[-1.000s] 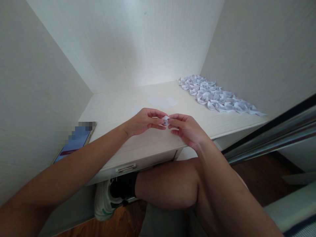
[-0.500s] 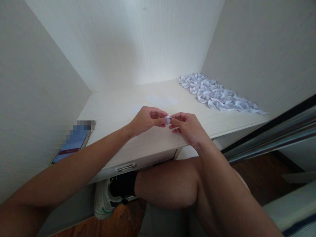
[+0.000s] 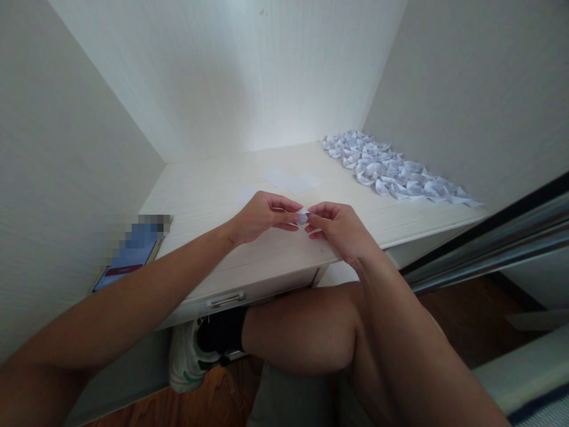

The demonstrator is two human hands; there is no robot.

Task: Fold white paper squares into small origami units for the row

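A small folded piece of white paper [image 3: 302,217] is pinched between my two hands, just above the desk top [image 3: 267,261]. My left hand [image 3: 271,214] grips its left side between thumb and fingers. From the right, my right hand [image 3: 335,224] holds the other side with thumb and forefinger. Fingertips cover much of the paper, so its exact shape is hard to make out. Several flat paper slips [image 3: 291,180] lie on the desk beyond my hands. To the right spreads a heap of folded white paper pieces [image 3: 391,169].
A phone [image 3: 133,249] with a lit, partly pixelated screen lies at the desk's left side, beyond my forearm. Panels enclose the desk at the back and sides. A drawer handle [image 3: 226,301] is on the front, above my shoe [image 3: 186,362]. A dark-edged frame [image 3: 489,231] stands at right.
Both hands have shifted slightly to the right with the folded paper between them, and the fingers have adjusted around it. The slips and the heap lie as before.
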